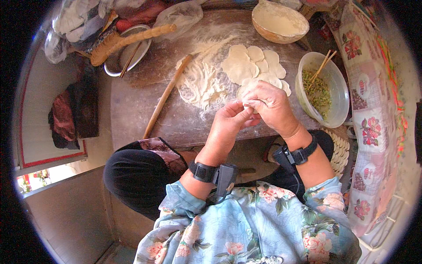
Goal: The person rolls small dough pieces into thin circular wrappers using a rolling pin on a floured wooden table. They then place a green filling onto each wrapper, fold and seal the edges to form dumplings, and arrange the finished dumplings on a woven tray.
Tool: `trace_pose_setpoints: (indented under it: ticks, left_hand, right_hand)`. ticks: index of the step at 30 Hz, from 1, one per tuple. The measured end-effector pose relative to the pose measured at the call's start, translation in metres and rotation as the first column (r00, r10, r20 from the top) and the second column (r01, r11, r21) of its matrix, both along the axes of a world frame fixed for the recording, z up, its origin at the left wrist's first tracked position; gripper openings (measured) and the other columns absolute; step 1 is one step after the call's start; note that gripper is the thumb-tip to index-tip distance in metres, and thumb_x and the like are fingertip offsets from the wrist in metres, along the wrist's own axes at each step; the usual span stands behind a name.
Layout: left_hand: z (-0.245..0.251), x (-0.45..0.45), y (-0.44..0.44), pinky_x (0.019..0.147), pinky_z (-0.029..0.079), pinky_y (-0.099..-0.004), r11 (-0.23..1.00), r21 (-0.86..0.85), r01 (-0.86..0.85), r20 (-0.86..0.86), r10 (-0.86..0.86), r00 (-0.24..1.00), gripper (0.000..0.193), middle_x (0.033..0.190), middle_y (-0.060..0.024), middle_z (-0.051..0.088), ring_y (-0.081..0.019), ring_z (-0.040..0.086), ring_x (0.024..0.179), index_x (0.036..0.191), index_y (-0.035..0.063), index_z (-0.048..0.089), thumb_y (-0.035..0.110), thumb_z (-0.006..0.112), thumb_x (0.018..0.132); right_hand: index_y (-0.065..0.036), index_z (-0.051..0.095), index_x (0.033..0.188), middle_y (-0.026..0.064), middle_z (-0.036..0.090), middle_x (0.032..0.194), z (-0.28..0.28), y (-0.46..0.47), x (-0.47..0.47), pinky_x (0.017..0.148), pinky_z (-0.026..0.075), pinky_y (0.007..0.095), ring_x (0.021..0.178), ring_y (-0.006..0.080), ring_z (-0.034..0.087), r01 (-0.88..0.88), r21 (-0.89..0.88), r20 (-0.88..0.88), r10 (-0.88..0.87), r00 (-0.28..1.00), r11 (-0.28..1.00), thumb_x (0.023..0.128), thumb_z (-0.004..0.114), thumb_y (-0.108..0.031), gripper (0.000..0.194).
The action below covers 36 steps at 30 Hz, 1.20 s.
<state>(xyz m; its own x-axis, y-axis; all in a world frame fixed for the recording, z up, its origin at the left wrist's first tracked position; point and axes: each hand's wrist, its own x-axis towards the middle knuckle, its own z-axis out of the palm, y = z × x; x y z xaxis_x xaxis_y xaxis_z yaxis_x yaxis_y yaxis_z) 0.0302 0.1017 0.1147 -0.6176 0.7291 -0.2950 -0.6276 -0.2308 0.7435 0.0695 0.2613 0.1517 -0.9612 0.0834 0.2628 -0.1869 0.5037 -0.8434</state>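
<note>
My left hand (233, 115) and my right hand (268, 102) meet over the near part of the wooden board. Their fingertips pinch a small piece of dough (246, 107), which the fingers mostly hide. Just beyond my right hand, several flat round dough wrappers (240, 67) overlap on the board. To their left spreads a patch of loose flour (202, 84). A thin wooden rolling pin (167, 95) lies slantwise left of the flour. Right of my hands stands a translucent plastic bowl (341, 95) of chopped green filling (317, 94), with chopsticks (321, 67) leaning in it.
A flour-dusted bowl (280, 38) sits at the board's (138, 105) far right. At the far left, a wooden stick (145, 34) and a brush lie across a metal basin (145, 49). Rows of shaped dumplings (340, 153) are low on the right, beside a flowered cloth (371, 130).
</note>
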Motion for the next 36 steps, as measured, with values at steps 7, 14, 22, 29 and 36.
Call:
trace_pose_setpoints:
  ticks: [7,14,22,29,36]
  left_hand:
    - [-0.007,0.000,0.005,0.088,0.056,-0.0322,0.998,-0.051,0.036,0.008,-0.036,0.999,0.028,0.111,-0.0082,0.069,-0.0199,0.069,0.098,0.120,0.0000,0.062,0.019,0.061,0.100]
    - [-0.009,0.002,0.012,0.090,0.056,-0.0340,0.995,-0.087,0.051,0.051,-0.047,0.998,0.027,0.112,-0.0094,0.069,-0.0210,0.069,0.099,0.119,-0.0004,0.062,0.020,0.059,0.101]
    - [-0.009,0.002,0.014,0.090,0.056,-0.0352,0.992,-0.102,0.069,0.046,-0.064,0.997,0.025,0.111,-0.0104,0.069,-0.0217,0.069,0.096,0.117,0.0002,0.062,0.019,0.058,0.101]
    - [-0.015,0.002,0.012,0.090,0.056,-0.0364,0.994,-0.084,0.075,0.056,-0.070,0.996,0.023,0.110,-0.0097,0.070,-0.0206,0.068,0.099,0.116,0.0006,0.063,0.018,0.059,0.101]
    - [-0.022,0.001,0.012,0.092,0.055,-0.0360,0.994,-0.064,0.088,0.033,-0.086,0.996,0.023,0.114,-0.0091,0.069,-0.0205,0.067,0.103,0.118,0.0021,0.063,0.015,0.059,0.100]
  right_hand:
    - [-0.001,0.072,0.093,0.0118,0.070,0.091,-0.010,0.003,0.006,0.077,0.054,0.0328,0.084,0.0238,0.068,0.051,-0.142,0.092,-0.038,0.995,0.989,0.086,0.067,-0.006,0.010]
    - [0.000,0.072,0.096,0.0123,0.071,0.093,-0.017,0.013,0.005,0.079,0.054,0.0326,0.088,0.0233,0.069,0.020,-0.136,0.095,-0.007,0.995,0.990,0.089,0.065,-0.007,0.012]
    - [-0.001,0.070,0.098,0.0133,0.070,0.094,-0.015,0.023,0.006,0.079,0.053,0.0355,0.089,0.0276,0.068,-0.060,-0.053,0.075,0.064,0.995,0.997,0.088,0.064,-0.008,0.014]
    - [-0.001,0.068,0.090,0.0125,0.069,0.090,-0.014,0.017,0.007,0.078,0.053,0.0377,0.085,0.0302,0.067,-0.058,0.000,0.031,0.058,0.998,0.998,0.087,0.064,-0.011,0.012]
    - [-0.002,0.070,0.099,0.0139,0.070,0.102,-0.012,0.017,0.004,0.087,0.052,0.0408,0.097,0.0315,0.066,-0.086,0.321,0.016,0.086,0.996,0.943,0.086,0.064,-0.017,0.021]
